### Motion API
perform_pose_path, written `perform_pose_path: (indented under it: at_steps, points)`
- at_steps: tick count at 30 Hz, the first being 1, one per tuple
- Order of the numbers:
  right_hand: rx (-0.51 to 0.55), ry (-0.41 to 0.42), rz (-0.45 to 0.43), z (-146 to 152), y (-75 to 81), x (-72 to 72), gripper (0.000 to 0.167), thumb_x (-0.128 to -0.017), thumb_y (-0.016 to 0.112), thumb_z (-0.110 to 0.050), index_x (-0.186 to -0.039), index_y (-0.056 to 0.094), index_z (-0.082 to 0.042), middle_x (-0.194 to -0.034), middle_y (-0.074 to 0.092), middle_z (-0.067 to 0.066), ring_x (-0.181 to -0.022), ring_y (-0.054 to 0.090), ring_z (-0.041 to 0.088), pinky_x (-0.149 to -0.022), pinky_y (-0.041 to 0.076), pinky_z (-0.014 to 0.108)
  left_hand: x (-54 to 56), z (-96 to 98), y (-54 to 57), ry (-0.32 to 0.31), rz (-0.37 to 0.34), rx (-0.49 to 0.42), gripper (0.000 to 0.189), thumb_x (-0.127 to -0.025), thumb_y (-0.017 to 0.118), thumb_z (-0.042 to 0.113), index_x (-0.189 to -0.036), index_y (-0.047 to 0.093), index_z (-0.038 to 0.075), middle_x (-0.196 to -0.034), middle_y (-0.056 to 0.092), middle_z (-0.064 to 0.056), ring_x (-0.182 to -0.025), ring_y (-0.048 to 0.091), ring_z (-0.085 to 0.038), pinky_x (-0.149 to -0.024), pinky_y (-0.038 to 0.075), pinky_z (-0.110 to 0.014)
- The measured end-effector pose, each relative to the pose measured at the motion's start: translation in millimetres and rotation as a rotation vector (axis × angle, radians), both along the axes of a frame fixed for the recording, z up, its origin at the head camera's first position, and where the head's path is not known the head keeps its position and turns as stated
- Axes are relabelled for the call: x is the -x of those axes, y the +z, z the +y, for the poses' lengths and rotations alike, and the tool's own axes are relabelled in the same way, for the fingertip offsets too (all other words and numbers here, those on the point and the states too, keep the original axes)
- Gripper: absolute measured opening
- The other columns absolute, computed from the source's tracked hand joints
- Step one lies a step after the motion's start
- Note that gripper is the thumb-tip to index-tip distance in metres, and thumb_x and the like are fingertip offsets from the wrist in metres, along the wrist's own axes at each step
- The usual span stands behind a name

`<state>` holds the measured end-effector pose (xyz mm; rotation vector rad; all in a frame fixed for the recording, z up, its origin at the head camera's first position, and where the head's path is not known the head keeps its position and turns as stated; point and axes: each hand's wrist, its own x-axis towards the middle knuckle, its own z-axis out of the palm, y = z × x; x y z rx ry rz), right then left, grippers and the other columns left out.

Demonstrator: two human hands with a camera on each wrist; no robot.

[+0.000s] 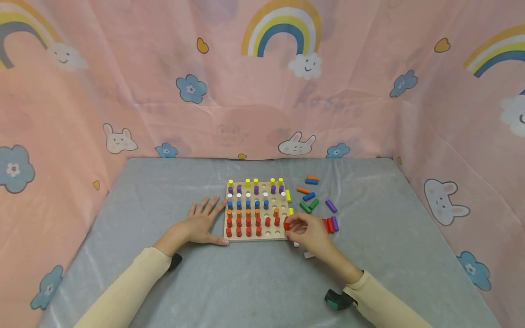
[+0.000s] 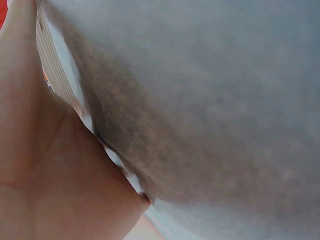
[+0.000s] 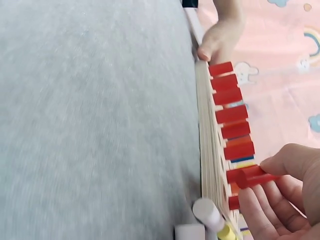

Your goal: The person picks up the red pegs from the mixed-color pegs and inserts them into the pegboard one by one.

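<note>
A wooden pegboard (image 1: pixel 272 238) lies on the grey cloth, with rows of yellow, purple, white, blue, orange and red pegs standing in it; some holes at its right are bare. My left hand (image 1: pixel 202 224) rests flat at the board's left edge, fingers spread and thumb by the front corner. Over the board's right side, my right hand (image 1: pixel 309 232) pinches a red peg (image 3: pixel 255 176) between thumb and fingers. That peg is held close to the red pegs (image 3: pixel 235 131) standing in the board. The left wrist view shows mostly palm and cloth.
Loose pegs lie right of the board: a purple peg (image 1: pixel 331 206), a green peg (image 1: pixel 305 207), a blue peg (image 1: pixel 309 197), orange ones, and red pegs (image 1: pixel 330 225) beside the right hand. White pegs (image 3: pixel 209 212) lie near the front right corner. A pink curtain (image 1: pixel 262 114) hangs behind.
</note>
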<state>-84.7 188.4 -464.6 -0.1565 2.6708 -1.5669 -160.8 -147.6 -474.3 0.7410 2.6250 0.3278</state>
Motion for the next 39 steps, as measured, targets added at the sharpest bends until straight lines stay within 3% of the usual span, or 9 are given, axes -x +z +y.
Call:
perform_pose_path:
  at_steps: [10,20,24,31,39]
  points:
    - [0.043,-0.010,0.068,-22.4,-6.7,3.7,0.022,-0.079,0.078,0.001,-0.095,0.066,-0.006,-0.091,0.068,0.011,-0.080,0.065,0.015,-0.069,0.057,0.019,2.9,-2.7,-8.4,0.005,0.013,-0.021,0.126,-0.070,0.062,0.084,-0.161,-0.001,0.023,-0.169,-0.005,-0.012,-0.154,-0.006,-0.043,-0.118,0.000,-0.071]
    - [0.167,-0.019,0.158,-40.8,-15.8,0.2,0.021,-0.078,0.077,0.007,-0.089,0.064,-0.005,-0.089,0.067,0.012,-0.076,0.068,0.010,-0.068,0.060,0.022,-0.2,0.9,2.5,0.006,-0.003,-0.009,0.125,-0.072,0.065,0.080,-0.161,0.003,0.018,-0.168,-0.003,-0.016,-0.153,-0.004,-0.046,-0.117,0.001,-0.072]
    - [0.156,-0.001,0.207,-44.7,-19.6,-0.8,0.021,-0.078,0.076,0.007,-0.089,0.063,-0.004,-0.090,0.068,0.012,-0.077,0.070,0.012,-0.069,0.060,0.022,0.0,-0.1,0.1,0.009,-0.012,-0.005,0.127,-0.070,0.060,0.085,-0.161,0.000,0.021,-0.169,-0.006,-0.013,-0.154,-0.007,-0.044,-0.119,-0.001,-0.070]
    - [0.112,0.007,0.255,-48.9,-21.7,-1.6,0.022,-0.078,0.075,0.008,-0.090,0.063,-0.006,-0.090,0.069,0.010,-0.079,0.070,0.017,-0.070,0.059,0.020,-0.8,0.8,2.3,0.006,0.003,-0.008,0.123,-0.073,0.067,0.077,-0.161,0.003,0.018,-0.168,-0.002,-0.016,-0.154,-0.003,-0.046,-0.117,0.001,-0.072]
    - [0.085,-0.006,0.238,-52.0,-23.1,-4.3,0.024,-0.078,0.076,0.007,-0.090,0.063,-0.008,-0.092,0.067,0.006,-0.080,0.071,0.017,-0.071,0.059,0.019,1.7,-0.9,-3.7,0.009,-0.011,-0.017,0.126,-0.071,0.065,0.081,-0.161,0.001,0.021,-0.169,-0.006,-0.013,-0.154,-0.007,-0.044,-0.118,-0.002,-0.070]
